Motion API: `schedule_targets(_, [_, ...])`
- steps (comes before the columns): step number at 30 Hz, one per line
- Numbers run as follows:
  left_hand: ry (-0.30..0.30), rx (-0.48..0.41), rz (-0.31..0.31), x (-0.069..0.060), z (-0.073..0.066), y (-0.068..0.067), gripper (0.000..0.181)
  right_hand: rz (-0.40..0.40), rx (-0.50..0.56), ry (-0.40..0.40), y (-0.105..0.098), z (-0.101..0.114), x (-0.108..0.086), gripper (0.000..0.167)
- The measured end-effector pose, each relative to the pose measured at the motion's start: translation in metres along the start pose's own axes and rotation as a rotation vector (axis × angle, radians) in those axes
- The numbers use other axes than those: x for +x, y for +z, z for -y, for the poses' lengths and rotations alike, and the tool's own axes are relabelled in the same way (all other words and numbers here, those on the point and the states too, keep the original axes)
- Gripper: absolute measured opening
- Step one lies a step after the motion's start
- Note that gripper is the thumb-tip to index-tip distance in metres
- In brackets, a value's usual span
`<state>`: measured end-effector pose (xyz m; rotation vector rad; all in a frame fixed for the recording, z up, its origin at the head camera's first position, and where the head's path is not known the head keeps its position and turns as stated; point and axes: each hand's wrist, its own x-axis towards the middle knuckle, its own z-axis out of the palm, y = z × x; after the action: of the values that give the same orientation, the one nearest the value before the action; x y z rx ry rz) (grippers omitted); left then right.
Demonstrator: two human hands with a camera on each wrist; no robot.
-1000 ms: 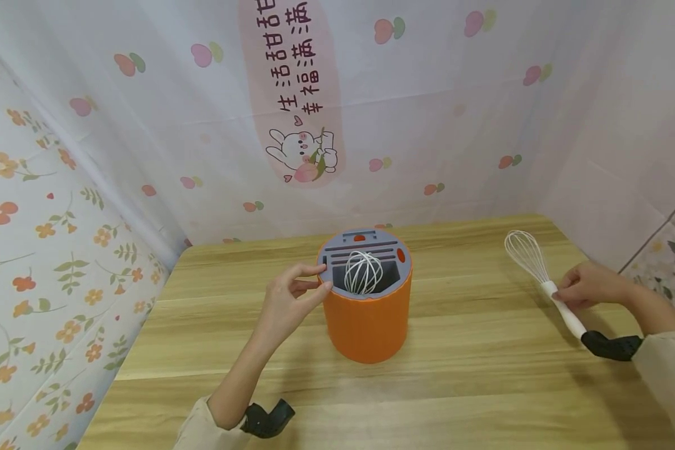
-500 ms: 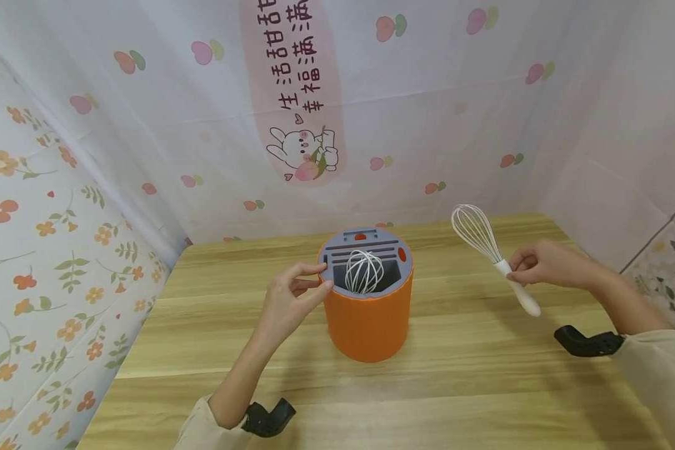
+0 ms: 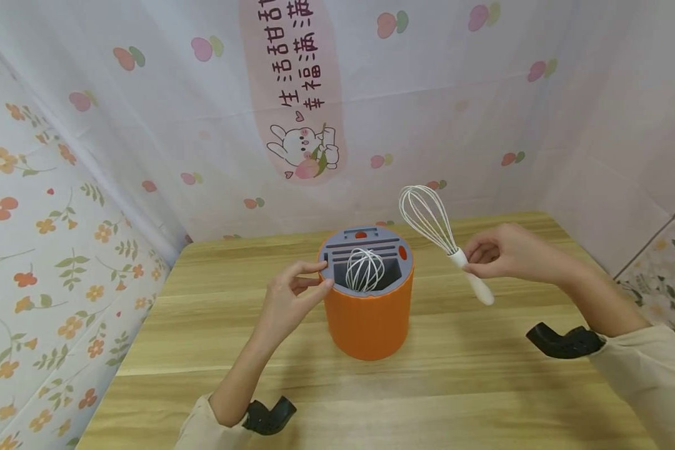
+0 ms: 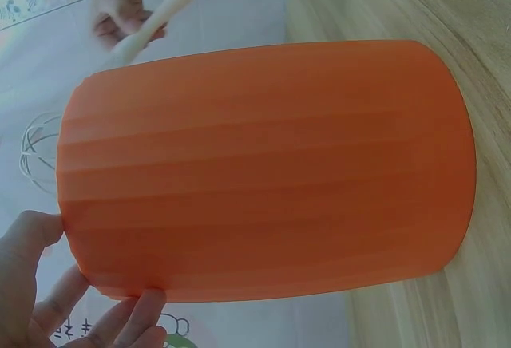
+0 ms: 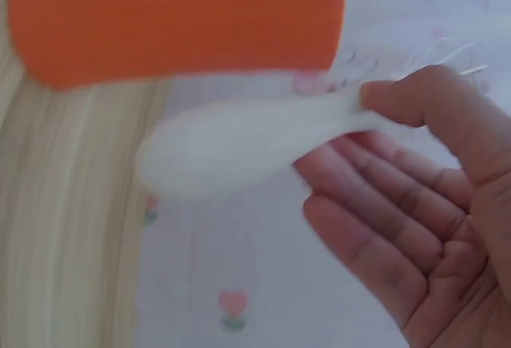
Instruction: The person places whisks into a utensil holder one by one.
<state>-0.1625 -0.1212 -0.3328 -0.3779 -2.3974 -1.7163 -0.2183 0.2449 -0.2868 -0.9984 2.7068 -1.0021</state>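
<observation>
In the head view, my right hand (image 3: 497,250) pinches a white whisk (image 3: 430,222) near the top of its handle. The whisk is raised to the right of an orange utensil holder (image 3: 369,325), wires tilted up and left. Its pale handle (image 5: 231,144) fills the middle of the right wrist view, slightly blurred. My left hand (image 3: 292,300) holds the holder's left rim, thumb and fingers spread around the edge. A second wire whisk head (image 3: 364,272) sticks up from the large opening of the holder's grey slotted top (image 3: 337,240); whatever is below is hidden.
The holder stands on a wood-grain table (image 3: 214,337). Behind the table hangs a printed white curtain (image 3: 450,112), and floral cloth (image 3: 39,250) hangs at the left. A black wrist mount (image 3: 565,342) juts from the right sleeve, another (image 3: 270,417) from the left.
My right hand has carried the whisk left and upward from the table's right side toward the holder. The left hand and holder have stayed in place.
</observation>
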Motion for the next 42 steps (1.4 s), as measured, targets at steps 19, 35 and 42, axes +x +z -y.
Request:
schedule_targets(19, [-0.006, -0.044, 0.012, -0.001, -0.006, 0.0, 0.025, -0.111, 0.367, -0.198, 0.015, 0.061, 0.054, 0.018])
schedule_targets(35, [0.004, -0.072, 0.019, -0.007, -0.031, -0.001, 0.024, 0.058, 0.362, -0.127, 0.035, 0.057, 0.073, 0.016])
schedule_targets(42, [0.002, -0.078, 0.018, -0.006, -0.03, 0.0, 0.024, 0.177, 0.261, -0.129, 0.033, 0.057, 0.079, 0.014])
